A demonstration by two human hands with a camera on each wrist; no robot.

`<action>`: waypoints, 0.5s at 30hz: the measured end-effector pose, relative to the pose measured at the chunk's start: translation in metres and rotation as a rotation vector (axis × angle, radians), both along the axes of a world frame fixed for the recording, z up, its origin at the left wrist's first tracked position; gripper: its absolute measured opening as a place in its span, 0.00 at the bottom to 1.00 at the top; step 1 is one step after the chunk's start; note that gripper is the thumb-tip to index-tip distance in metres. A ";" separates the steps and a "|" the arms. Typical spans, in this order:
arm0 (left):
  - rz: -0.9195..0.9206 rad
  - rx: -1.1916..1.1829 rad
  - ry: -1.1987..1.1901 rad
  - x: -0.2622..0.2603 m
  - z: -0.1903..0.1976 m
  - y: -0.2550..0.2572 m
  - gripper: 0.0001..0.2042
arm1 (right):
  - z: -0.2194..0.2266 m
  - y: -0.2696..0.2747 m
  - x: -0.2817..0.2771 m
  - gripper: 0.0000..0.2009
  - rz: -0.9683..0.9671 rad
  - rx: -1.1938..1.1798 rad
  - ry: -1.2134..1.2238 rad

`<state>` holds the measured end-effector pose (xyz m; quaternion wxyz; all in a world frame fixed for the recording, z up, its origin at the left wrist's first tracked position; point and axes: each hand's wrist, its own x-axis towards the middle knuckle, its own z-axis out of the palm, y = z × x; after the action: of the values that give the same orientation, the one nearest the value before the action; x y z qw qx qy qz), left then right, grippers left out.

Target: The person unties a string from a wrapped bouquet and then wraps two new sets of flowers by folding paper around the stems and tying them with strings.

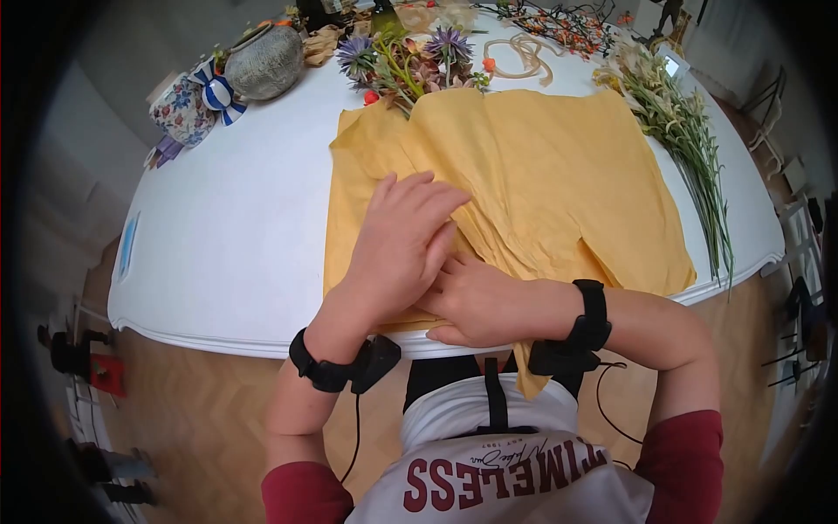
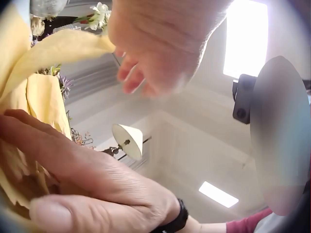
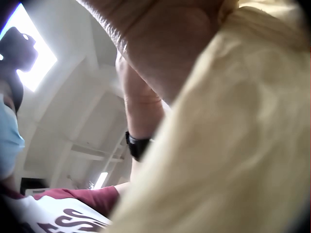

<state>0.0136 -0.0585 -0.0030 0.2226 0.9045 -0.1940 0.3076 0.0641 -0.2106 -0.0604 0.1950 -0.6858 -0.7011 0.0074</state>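
A large sheet of yellow wrapping paper lies at the table's front, with creases running toward my hands. Flowers with spiky purple heads show beyond its far edge. My right hand grips the gathered paper near the table edge, its fingertips partly hidden under the left hand. A strip of paper hangs below the right wrist. Raised over the right fingers, my left hand has its fingers extended and loosely bent. In the left wrist view, a paper flap reaches the left hand's side.
Long green stems with pale blooms lie at right. A grey pot, a floral-patterned item and a blue-and-white striped item stand at back left. Branches with orange berries and a beige cord lie at the back.
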 end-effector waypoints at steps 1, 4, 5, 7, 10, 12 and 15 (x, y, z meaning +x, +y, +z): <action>0.065 0.081 0.145 0.004 -0.014 0.005 0.15 | 0.008 -0.002 0.000 0.20 0.003 0.001 -0.002; 0.207 0.163 0.485 0.001 -0.025 0.020 0.14 | 0.048 -0.025 0.001 0.22 -0.182 0.084 0.101; 0.284 0.163 0.680 -0.003 -0.027 0.026 0.14 | 0.058 -0.036 0.000 0.22 -0.181 0.082 0.105; 0.284 0.117 0.628 -0.011 -0.038 0.036 0.12 | 0.071 -0.052 -0.002 0.21 -0.443 -0.118 0.007; 0.346 0.151 0.560 -0.017 -0.044 0.039 0.16 | 0.064 -0.051 -0.006 0.21 -0.465 -0.296 0.086; 0.360 0.115 0.513 -0.015 -0.044 0.036 0.16 | 0.057 -0.043 -0.010 0.19 -0.454 -0.396 0.153; 0.371 0.084 0.526 -0.010 -0.050 0.039 0.15 | 0.048 -0.030 -0.020 0.13 -0.395 -0.210 0.116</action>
<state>0.0034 -0.0197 -0.0529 0.1678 0.9813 0.0259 0.0903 0.0439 -0.2406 -0.0127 0.1602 -0.8246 -0.5364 0.0815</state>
